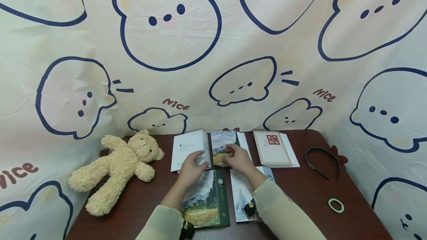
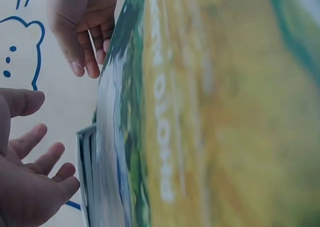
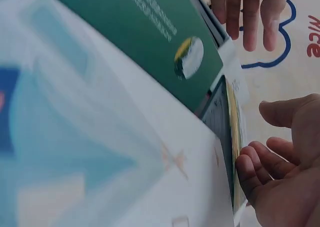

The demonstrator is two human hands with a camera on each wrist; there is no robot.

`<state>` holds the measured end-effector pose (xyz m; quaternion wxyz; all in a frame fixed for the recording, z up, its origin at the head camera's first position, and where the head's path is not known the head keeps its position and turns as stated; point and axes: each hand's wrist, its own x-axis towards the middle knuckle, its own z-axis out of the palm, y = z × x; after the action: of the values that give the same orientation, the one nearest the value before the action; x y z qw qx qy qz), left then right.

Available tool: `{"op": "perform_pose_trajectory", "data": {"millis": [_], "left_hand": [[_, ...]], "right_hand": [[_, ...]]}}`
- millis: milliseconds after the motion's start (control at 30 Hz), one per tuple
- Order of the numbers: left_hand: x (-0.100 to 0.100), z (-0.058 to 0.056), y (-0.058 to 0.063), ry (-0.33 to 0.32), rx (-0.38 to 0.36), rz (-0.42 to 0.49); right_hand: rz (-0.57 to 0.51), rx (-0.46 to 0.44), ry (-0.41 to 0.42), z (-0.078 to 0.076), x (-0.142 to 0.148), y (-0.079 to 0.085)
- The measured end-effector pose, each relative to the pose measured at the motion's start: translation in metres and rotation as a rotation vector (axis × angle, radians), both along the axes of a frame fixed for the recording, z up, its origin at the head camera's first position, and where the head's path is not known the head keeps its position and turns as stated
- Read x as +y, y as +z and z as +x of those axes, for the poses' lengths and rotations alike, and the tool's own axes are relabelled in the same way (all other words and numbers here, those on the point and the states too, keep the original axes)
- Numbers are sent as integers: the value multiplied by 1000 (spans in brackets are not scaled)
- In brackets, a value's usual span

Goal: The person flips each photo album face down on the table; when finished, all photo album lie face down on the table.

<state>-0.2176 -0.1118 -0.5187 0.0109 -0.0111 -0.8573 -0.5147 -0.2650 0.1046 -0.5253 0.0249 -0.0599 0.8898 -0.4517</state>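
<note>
In the head view my left hand [image 1: 191, 169] is at the near right corner of a pale book [image 1: 190, 147], its fingers loosely bent and thumb apart. My right hand [image 1: 239, 159] is over a book with a painted landscape cover [image 1: 218, 140]; in the right wrist view its fingertips [image 3: 245, 169] appear to touch that book, without a grip. A green-spined photo album [image 1: 203, 205] lies below my left hand. Under my right forearm is a white book with a blue tent picture [image 1: 241, 195], partly hidden by the sleeve.
A cream teddy bear [image 1: 123, 164] lies at the left of the brown table [image 1: 300, 203]. At back right is a beige book with red characters [image 1: 271, 149]. Further right are a dark headband [image 1: 310, 156] and a pale green ring [image 1: 336, 205]. A patterned cloth [image 1: 200, 84] stands behind.
</note>
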Motion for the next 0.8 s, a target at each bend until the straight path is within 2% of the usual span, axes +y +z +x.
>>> {"op": "perform_pose_trajectory", "data": {"millis": [333, 633, 800], "left_hand": [[20, -1, 1, -37, -13, 57], [33, 0, 6, -76, -14, 81], [39, -2, 7, -99, -15, 97]], "right_hand": [[92, -16, -64, -5, 21, -1], [153, -34, -81, -11, 35, -7], [194, -19, -60, -13, 39, -8]]}}
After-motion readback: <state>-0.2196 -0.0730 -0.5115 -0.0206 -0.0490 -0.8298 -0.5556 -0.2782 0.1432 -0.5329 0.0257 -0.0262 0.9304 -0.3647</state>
